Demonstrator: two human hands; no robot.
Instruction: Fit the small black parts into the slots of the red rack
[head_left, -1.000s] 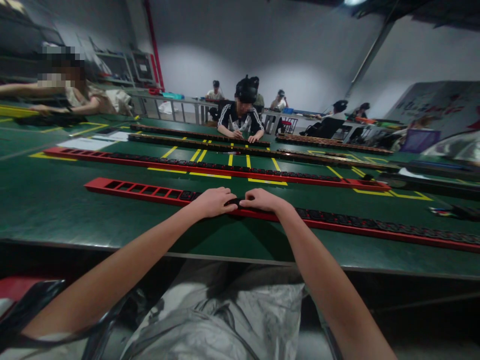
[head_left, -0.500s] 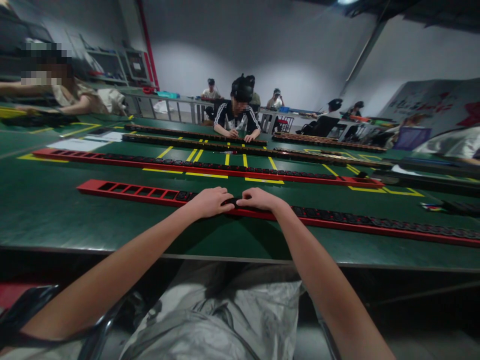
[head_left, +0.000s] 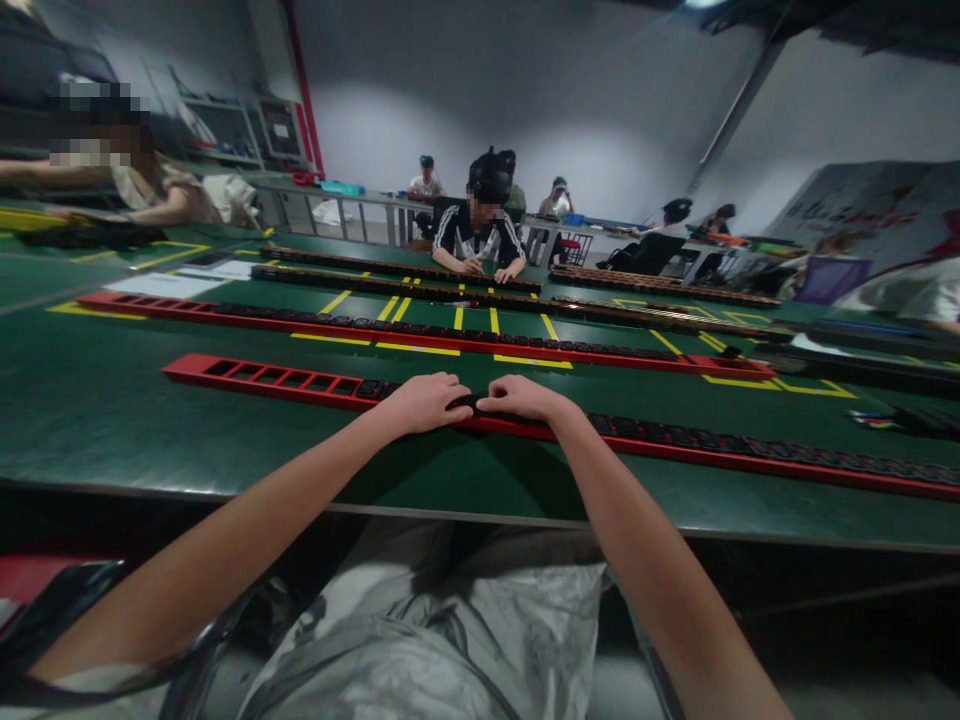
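Farther back on the green table (head_left: 150, 430) are laid a second red strip (head_left: 450, 344) and white papers (head_left: 161, 286). The near red strip (head_left: 660, 452) is partly covered by the curled left hand (head_left: 429, 402) and right hand (head_left: 521, 398); whether its black inserts (head_left: 660, 433) are gripped cannot be told.

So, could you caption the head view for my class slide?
Left hand and right hand on a red strip of black pieces, green table beneath.

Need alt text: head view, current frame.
A person's left hand and right hand nearly meet over black pieces set in a long red frame on a green table, with open slots toward the frame's left end. A second red frame lies beyond, and a co-worker leans forward across the table.
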